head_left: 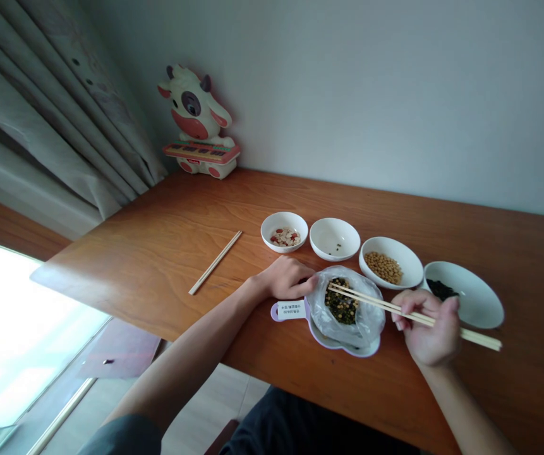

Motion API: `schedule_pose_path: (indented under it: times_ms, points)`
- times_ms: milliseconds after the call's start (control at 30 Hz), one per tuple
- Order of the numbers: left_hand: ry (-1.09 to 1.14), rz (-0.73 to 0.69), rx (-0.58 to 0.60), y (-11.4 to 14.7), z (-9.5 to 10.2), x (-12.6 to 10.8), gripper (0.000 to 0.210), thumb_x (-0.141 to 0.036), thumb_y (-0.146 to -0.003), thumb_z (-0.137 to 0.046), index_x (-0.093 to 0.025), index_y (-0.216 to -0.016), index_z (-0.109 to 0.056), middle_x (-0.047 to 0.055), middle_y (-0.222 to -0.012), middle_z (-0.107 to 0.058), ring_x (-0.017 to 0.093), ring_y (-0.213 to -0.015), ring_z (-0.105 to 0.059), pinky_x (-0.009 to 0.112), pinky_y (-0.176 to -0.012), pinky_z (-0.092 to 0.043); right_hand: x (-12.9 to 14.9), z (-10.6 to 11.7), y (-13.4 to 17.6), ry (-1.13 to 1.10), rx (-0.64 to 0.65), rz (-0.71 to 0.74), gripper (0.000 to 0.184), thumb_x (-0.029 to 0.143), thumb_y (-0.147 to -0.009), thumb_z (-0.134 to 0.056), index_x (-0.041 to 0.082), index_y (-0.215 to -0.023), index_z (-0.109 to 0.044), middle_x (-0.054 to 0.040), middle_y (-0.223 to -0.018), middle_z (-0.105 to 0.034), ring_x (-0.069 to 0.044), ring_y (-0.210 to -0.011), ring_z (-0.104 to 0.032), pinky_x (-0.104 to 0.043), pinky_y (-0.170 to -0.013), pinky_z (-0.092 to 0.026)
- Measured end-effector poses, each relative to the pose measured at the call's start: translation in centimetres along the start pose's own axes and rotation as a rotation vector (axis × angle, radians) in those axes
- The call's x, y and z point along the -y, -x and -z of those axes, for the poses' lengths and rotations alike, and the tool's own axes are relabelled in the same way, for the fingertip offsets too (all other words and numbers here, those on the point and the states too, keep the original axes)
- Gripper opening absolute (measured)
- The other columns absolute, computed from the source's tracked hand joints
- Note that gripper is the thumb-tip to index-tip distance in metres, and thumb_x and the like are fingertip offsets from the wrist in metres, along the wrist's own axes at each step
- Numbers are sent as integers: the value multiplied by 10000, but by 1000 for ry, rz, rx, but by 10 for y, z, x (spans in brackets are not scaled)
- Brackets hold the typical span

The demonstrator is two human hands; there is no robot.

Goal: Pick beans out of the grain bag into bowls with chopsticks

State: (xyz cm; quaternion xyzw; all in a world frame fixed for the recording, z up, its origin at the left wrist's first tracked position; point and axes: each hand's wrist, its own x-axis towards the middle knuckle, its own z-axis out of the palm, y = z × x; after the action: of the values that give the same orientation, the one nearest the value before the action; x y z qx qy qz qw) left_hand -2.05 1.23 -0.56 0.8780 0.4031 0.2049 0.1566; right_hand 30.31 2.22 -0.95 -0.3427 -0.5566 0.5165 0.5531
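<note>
My right hand (433,325) grips a pair of wooden chopsticks (371,299). Their tips are in a dark green and yellow mix of leaves and beans (340,302). That mix lies in a clear plastic bag (321,328), which lines a lilac-rimmed bowl (345,347). The bowl has a handle with a white printed label (291,309) on it. With curled fingers, my left hand (290,278) pinches the bag's left edge at the bowl's rim.
Behind stand white bowls: one with mixed pieces (285,218), one with a few bits (331,227), one with soybeans (383,268), and an oval one with dark leaves (483,303). More chopsticks (215,262) lie left. A cow keyboard toy (200,126) stands by the wall.
</note>
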Motion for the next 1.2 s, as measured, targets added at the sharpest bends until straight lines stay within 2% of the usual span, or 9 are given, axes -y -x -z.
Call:
schedule_pose_path:
  times_ms: [133, 233, 367, 467, 533, 733, 900, 1033, 1200]
  points:
    - [18, 8, 4, 0, 0, -1, 536, -434, -1116, -317, -168, -738, -588, 54, -711, -663, 133, -573, -505, 299, -596, -347, 7, 10, 3, -29, -27, 44, 730, 762, -979, -345, 213, -623, -668, -53, -537, -580, -152, -441, -508, -275, -383, -352]
    - [21, 8, -5, 0, -1, 0, 542, -440, -1114, -317, -167, -738, -595, 55, -715, -666, 134, -575, -511, 299, -598, -351, 11, 23, 5, -76, -104, 67, 724, 754, -980, -346, 221, -615, -674, -45, -519, -559, -157, -424, -514, -279, -369, -332]
    - [8, 8, -12, 0, -2, 1, 538, -443, -1113, -322, -165, -740, -592, 58, -736, -678, 135, -595, -529, 292, -608, -352, 14, 42, 8, -102, -312, 199, 694, 709, -1001, -361, 229, -599, -660, -42, -487, -521, -166, -387, -505, -321, -390, -336]
    - [5, 9, 1, 0, -2, 2, 541, -445, -1114, -320, -163, -739, -589, 57, -728, -676, 133, -589, -526, 285, -608, -346, 15, 52, 10, 1, -554, 348, 665, 698, -1006, -371, 235, -609, -637, -58, -531, -542, -183, -420, -528, -337, -395, -300]
    - [4, 10, 8, 0, -2, 2, 537, -439, -1115, -321, -163, -739, -588, 54, -724, -675, 130, -587, -522, 281, -610, -342, 15, 56, 10, 67, -620, 384, 656, 715, -996, -379, 240, -631, -645, -62, -569, -561, -193, -462, -554, -346, -410, -311]
    - [-3, 6, -3, 0, -3, 2, 532, -434, -1115, -326, -160, -744, -591, 50, -733, -678, 127, -590, -517, 283, -612, -337, 11, 58, 6, 126, -565, 362, 706, 846, -907, -375, 250, -643, -647, -50, -575, -582, -199, -451, -532, -351, -385, -303]
    - [4, 8, -4, 0, -2, 1, 540, -445, -1115, -320, -160, -752, -601, 54, -742, -683, 129, -592, -525, 284, -606, -337, 13, 53, 9, 125, -522, 321, 706, 837, -917, -373, 248, -662, -666, -60, -606, -609, -201, -486, -563, -348, -401, -314]
    - [-2, 9, 2, 0, -2, 1, 553, -452, -1117, -311, -158, -751, -606, 60, -746, -687, 133, -593, -536, 285, -606, -343, 16, 37, 25, 81, -488, 357, 724, 844, -910, -374, 254, -606, -664, -22, -487, -522, -190, -415, -496, -342, -398, -284]
    - [0, 8, 8, 0, -1, 1, 557, -459, -1119, -301, -163, -761, -607, 57, -743, -683, 136, -600, -543, 292, -606, -351, 12, 13, 56, 171, -352, 382, 792, 812, -954, -313, 263, -591, -754, -64, -470, -555, -224, -507, -538, -388, -547, -395]
